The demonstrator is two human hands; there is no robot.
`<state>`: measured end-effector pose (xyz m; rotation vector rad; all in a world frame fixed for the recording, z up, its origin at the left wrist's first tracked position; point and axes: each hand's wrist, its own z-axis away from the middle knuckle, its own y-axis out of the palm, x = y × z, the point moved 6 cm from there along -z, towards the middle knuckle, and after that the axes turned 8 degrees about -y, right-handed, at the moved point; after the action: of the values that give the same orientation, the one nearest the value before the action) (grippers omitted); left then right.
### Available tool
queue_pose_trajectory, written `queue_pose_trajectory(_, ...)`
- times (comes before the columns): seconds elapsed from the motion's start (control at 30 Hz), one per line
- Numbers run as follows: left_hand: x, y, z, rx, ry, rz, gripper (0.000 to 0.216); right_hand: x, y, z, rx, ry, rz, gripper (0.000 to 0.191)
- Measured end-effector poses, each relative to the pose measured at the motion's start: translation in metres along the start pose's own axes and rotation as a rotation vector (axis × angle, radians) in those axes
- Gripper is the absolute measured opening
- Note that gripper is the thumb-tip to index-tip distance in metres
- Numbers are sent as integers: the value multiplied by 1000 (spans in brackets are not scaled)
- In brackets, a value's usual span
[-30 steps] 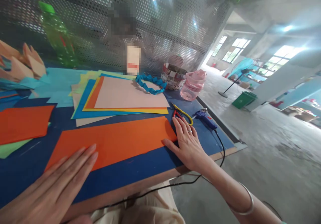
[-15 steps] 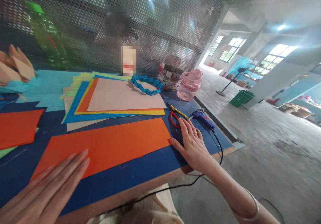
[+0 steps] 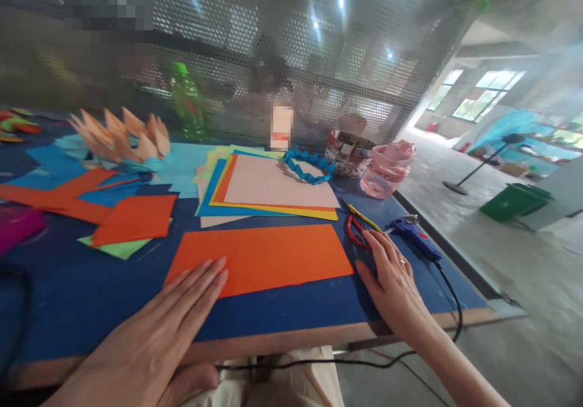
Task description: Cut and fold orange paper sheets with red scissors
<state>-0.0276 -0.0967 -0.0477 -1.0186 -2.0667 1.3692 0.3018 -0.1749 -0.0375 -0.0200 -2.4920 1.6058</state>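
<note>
A long orange paper strip (image 3: 268, 258) lies flat on the blue tabletop. My left hand (image 3: 159, 322) rests its outstretched fingers on the strip's left end. Beyond the right end is my right hand (image 3: 392, 273), palm down, holding nothing visible, with its fingers apart. Its fingertips are at a red looped handle (image 3: 353, 232), and whether they touch it I cannot tell. Alongside that handle lies a thin yellow piece (image 3: 364, 217). A blue glue gun (image 3: 416, 237) with a black cord sits right of the hand.
Behind the strip is a stack of coloured paper (image 3: 282, 179) with a blue folded-paper ring (image 3: 310, 167) on it. A woven basket (image 3: 348, 155) and pink bottle (image 3: 385, 170) stand at the back right. To the left are a pointed paper crown (image 3: 122, 140) and orange scraps (image 3: 136, 218).
The view has swung left, so the table's contents appear further right, and the crown and scraps show more fully. Both hands keep about the same places beside the strip.
</note>
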Motion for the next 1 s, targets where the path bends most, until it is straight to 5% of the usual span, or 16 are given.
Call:
queue_pose_trajectory(0.13, -9, -9, -2, 0, 75, -49, 97, 0, -9, 1, -118, -65, -105, 37)
queue_pose_trajectory(0.3, -4, -13, -3, 84, 59, 15, 89, 10, -10, -8, -88, -123, -235, 31)
queue_pose_trajectory(0.47, 13, -25, -19, 182, -134, 185, 65, 38, -10, -31, -4, -265, -313, 30)
queue_pose_trajectory(0.67, 53, -35, -51, 128, -353, 232, 63, 69, -1, -63, 256, -419, -311, 29)
queue_pose_trajectory(1.0, 66, -8, -82, 421, -323, 212, 65, 87, 13, -105, 574, -539, -241, 57)
